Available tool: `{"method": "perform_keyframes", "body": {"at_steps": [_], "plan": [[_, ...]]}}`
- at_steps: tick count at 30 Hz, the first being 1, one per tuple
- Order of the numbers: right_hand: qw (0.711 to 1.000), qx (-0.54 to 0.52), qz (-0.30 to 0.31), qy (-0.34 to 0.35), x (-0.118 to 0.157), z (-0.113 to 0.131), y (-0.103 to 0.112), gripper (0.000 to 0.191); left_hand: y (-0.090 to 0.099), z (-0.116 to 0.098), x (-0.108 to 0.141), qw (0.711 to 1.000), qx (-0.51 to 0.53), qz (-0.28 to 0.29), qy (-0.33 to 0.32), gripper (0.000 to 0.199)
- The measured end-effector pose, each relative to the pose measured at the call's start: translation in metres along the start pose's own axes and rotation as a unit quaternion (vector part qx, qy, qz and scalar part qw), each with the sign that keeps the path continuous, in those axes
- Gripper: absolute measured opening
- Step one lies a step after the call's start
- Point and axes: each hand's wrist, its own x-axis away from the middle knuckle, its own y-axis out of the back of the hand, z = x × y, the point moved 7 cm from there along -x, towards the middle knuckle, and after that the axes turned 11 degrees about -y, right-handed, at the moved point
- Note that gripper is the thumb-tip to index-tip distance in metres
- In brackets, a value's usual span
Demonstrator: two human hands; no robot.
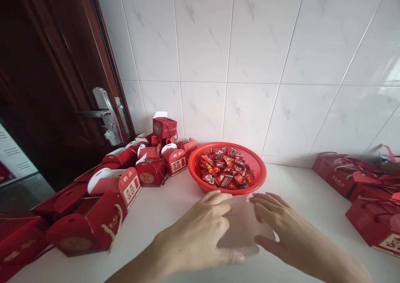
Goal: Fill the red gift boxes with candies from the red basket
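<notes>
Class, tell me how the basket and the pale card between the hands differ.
The basket is red and round; the card is pale, its outline partly hidden by the left hand and right hand. The basket holds wrapped sweets; no sweets show on the card. The basket stands nearer the wall, the card nearer the camera. Both show against the white table.

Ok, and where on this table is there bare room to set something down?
The white tabletop is bare right of the basket, between the right hand and the right-side boxes. Another patch lies between the left-side boxes and the left hand. Both sides are crowded, as is the middle, where the hands flank a pale sheet.
</notes>
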Motion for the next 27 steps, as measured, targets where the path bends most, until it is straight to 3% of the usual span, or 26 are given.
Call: {"method": "perform_keyframes", "body": {"at_steps": [3,7,12,21,27], "plan": [[0.999,0.018,0.032,-0.028,0.002,0.002,-0.004,0.014,0.003,-0.004,0.001,1.0,-0.029,-0.008,0.002,0.047],[0.999,0.029,0.039,-0.008,0.005,0.009,-0.011,0.014,-0.003,-0.01,0.0,0.996,-0.067,0.05,-0.005,0.04],[0.998,0.029,0.046,0.013,0.008,0.013,-0.016,0.019,0.001,-0.005,0.008,0.995,-0.051,0.066,0.058,0.024],[0.995,0.024,0.094,-0.006,0.007,0.019,-0.017,0.028,0.001,0.013,0.017,0.986,0.009,0.098,0.133,0.059],[0.993,-0.017,0.116,0.002,0.005,0.024,-0.016,0.032,-0.001,0.015,0.02,0.98,0.007,0.117,0.162,0.052]]}}
